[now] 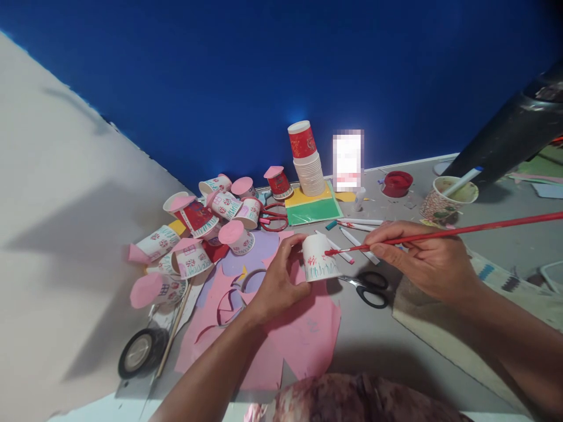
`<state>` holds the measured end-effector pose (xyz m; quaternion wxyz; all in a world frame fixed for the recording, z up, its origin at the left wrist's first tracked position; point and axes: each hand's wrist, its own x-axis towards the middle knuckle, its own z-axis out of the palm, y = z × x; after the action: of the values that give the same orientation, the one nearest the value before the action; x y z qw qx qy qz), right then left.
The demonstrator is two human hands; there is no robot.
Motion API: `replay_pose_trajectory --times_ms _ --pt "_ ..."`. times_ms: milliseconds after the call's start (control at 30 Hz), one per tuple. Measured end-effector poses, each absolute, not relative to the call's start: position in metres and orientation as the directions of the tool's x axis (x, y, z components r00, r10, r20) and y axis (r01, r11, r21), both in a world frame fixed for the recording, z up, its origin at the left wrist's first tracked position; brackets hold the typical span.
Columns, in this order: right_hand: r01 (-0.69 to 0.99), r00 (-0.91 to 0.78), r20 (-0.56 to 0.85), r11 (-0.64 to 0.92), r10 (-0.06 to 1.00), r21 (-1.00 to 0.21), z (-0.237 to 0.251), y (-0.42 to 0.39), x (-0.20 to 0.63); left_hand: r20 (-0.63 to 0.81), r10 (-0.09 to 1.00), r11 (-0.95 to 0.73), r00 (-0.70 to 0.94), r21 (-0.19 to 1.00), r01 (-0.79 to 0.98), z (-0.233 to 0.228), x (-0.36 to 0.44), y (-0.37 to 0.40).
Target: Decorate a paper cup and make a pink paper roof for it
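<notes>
My left hand grips a white paper cup turned upside down, fingers on its left side. Red dabs and blue-green strokes, some like grass, mark the cup's wall. Between the thumb and fingers of my right hand is a long red paintbrush. Its red-coated tip touches or nearly touches the cup's right side. Beneath and left of the cup lie cut sheets of pink paper. Black-handled scissors rest just right of the cup, near several white markers.
Decorated cups with pink paper tops crowd the left. A cup stack stands on coloured paper packs by the blue wall. Farther right are a red paint dish and a cup with a marker. Black tape lies front left.
</notes>
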<state>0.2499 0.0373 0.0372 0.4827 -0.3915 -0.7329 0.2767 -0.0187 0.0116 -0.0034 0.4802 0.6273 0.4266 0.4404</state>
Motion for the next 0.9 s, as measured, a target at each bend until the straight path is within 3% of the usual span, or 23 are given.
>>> replay_pose_trajectory --times_ms 233,900 --pt "0.312 -0.231 0.480 0.531 0.847 -0.788 0.0388 0.0375 0.2506 0.138 0.955 -0.162 0.262 0.984 0.072 0.0020 -0.0172 0.0132" --pt "0.237 -0.264 0.464 0.523 0.845 -0.818 0.0368 0.0356 0.2473 0.152 0.949 -0.203 0.277 0.965 0.167 0.0003 -0.0184 0.0129"
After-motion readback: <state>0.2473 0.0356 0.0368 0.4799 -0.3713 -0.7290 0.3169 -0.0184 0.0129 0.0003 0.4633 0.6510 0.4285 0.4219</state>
